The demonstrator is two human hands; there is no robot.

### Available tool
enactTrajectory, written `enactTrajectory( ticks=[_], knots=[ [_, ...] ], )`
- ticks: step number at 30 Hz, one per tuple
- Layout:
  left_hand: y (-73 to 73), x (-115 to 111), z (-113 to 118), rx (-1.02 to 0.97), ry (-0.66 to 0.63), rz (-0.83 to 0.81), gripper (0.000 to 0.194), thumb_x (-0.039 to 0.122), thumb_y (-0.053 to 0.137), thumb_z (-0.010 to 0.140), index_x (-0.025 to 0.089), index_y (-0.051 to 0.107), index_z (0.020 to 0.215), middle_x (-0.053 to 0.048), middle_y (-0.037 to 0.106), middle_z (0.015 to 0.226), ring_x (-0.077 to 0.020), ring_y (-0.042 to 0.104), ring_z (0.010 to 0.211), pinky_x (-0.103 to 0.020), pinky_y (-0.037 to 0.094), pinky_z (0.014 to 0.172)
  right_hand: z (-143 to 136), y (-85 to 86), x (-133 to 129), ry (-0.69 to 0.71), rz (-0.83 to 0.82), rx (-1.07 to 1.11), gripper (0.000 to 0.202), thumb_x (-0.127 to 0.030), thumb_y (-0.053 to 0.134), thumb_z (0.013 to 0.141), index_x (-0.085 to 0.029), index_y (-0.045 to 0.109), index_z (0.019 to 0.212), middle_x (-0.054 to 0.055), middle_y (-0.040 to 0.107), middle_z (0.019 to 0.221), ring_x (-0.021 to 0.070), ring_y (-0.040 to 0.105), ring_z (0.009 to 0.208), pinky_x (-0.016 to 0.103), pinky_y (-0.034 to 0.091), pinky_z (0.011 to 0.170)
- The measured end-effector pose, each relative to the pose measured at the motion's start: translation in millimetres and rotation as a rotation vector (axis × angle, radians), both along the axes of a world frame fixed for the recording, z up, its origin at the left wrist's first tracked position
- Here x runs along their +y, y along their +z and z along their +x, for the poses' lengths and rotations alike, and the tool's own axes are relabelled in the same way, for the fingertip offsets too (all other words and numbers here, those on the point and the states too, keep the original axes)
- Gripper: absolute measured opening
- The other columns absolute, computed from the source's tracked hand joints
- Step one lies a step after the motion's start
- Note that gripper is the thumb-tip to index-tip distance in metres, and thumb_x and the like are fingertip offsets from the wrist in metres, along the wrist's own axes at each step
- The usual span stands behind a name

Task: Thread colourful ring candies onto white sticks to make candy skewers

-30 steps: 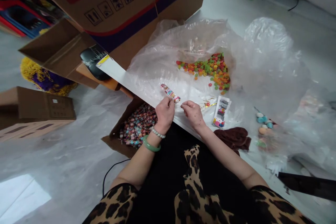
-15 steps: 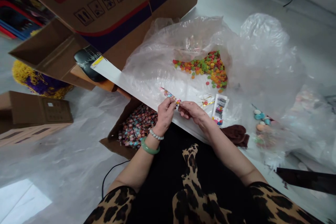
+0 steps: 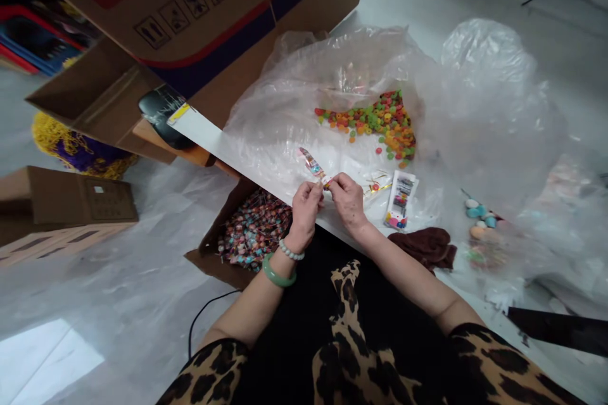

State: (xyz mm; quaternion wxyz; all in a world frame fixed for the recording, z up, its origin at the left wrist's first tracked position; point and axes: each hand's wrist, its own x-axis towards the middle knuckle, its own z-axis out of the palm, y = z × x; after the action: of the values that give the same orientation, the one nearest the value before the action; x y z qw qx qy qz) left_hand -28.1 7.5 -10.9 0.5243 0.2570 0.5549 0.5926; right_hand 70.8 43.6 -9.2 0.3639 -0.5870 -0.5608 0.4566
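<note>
Both hands meet over the white table's near edge. My left hand [image 3: 306, 205] pinches the lower end of a small, colourful wrapped packet [image 3: 312, 163], which points up and to the left. Close beside it, my right hand [image 3: 348, 201] has its fingers closed on the same end of the packet. What exactly lies between the fingertips is too small to tell. To the right are gold ties [image 3: 377, 187] and a white printed packet [image 3: 400, 200]. Red, green and orange candy-like pieces [image 3: 375, 119] lie beyond the hands on clear plastic.
An open box [image 3: 254, 228] of small wrapped pieces stands below the table edge at left. A large carton [image 3: 228, 6] rises at the back left. Brown cloth [image 3: 425, 247] lies near my right forearm. Clear plastic bags [image 3: 484, 95] spread across the right side.
My right hand has turned, and its fingers have closed on the packet's lower end. The packet is tilted more steeply. The whole view has shifted slightly.
</note>
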Motion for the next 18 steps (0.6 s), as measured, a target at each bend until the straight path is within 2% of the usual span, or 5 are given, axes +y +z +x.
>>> enactTrajectory(
  ticks=[3,5,11,13,18],
  knots=[
    [-0.6,5,-4,-0.271,-0.03,-0.07,0.027,0.038,0.073,0.074,0.017,0.063,0.088,0.001,0.062,0.077,-0.0092,0.055,0.064,-0.022,0.044,0.062,6,2.2,-5,0.14,0.036,-0.172,0.022,-0.035,0.05,0.087,-0.024,0.056,0.068,-0.004,0.053,0.058,0.0135,0.048,0.057,0.026,0.032,0.058],
    [0.0,9,-8,-0.394,-0.031,-0.098,0.028,0.032,0.078,0.068,0.015,0.064,0.085,0.0,0.064,0.078,-0.01,0.058,0.068,-0.023,0.048,0.066,9,3.9,-9,0.203,0.076,-0.272,0.023,-0.035,0.047,0.09,-0.024,0.059,0.073,-0.003,0.056,0.062,0.0147,0.05,0.06,0.026,0.033,0.059],
    [4.7,13,-11,-0.523,0.07,-0.025,0.025,0.024,0.08,0.067,0.015,0.065,0.086,-0.001,0.067,0.082,-0.0105,0.063,0.072,-0.026,0.051,0.073,8,15.2,-15,0.104,0.421,-0.462,0.019,-0.031,0.05,0.091,-0.022,0.064,0.081,0.006,0.061,0.08,0.0207,0.055,0.081,0.032,0.039,0.077],
    [7.0,13,-9,-0.534,0.1,0.021,0.026,0.023,0.08,0.067,0.016,0.066,0.087,0.0,0.067,0.084,-0.011,0.065,0.077,-0.026,0.051,0.078,6,18.6,-13,0.079,0.368,-0.379,0.019,-0.032,0.054,0.088,-0.022,0.063,0.075,0.005,0.059,0.077,0.0199,0.054,0.079,0.032,0.04,0.078],
    [10.1,10,0,-0.495,0.103,0.09,0.03,0.021,0.08,0.068,0.019,0.067,0.094,-0.001,0.069,0.094,-0.0124,0.065,0.09,-0.026,0.05,0.088,-4,20.7,-4,-0.031,-0.063,0.158,0.017,-0.036,0.063,0.073,-0.021,0.061,0.065,-0.001,0.057,0.065,0.0149,0.051,0.067,0.028,0.042,0.068]
  ],
)
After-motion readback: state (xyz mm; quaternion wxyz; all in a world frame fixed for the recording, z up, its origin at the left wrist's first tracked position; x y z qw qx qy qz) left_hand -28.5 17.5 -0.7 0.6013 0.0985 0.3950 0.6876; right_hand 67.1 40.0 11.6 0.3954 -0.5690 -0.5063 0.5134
